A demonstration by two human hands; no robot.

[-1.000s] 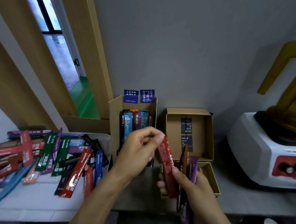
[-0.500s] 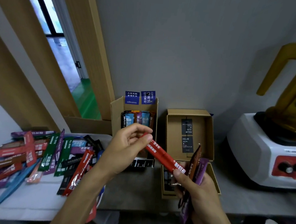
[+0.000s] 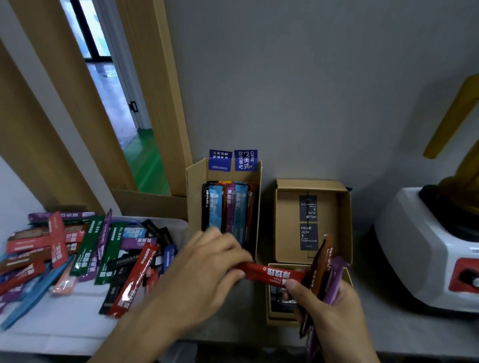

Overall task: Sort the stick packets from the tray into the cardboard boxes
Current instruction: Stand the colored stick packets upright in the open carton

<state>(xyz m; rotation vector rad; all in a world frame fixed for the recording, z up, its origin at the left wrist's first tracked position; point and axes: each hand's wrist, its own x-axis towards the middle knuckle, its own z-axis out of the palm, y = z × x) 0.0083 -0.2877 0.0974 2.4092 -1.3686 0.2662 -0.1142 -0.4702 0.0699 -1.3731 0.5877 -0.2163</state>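
Where the cardboard box (image 3: 286,227) opens, "HELLO JILIN" shows.

red packet (image 3: 271,275) held level before boxes | tray (image 3: 66,328) heaped with packets — left box (image 3: 193,192) filled upright

I hold a red packet (image 3: 271,275) with white lettering, a brown packet (image 3: 319,267) and a purple packet (image 3: 334,281). The heap (image 3: 86,244) on the white tray (image 3: 51,335) mixes red, green, blue, purple and black. The left box (image 3: 193,195) and right box (image 3: 286,227) are tan cardboard.
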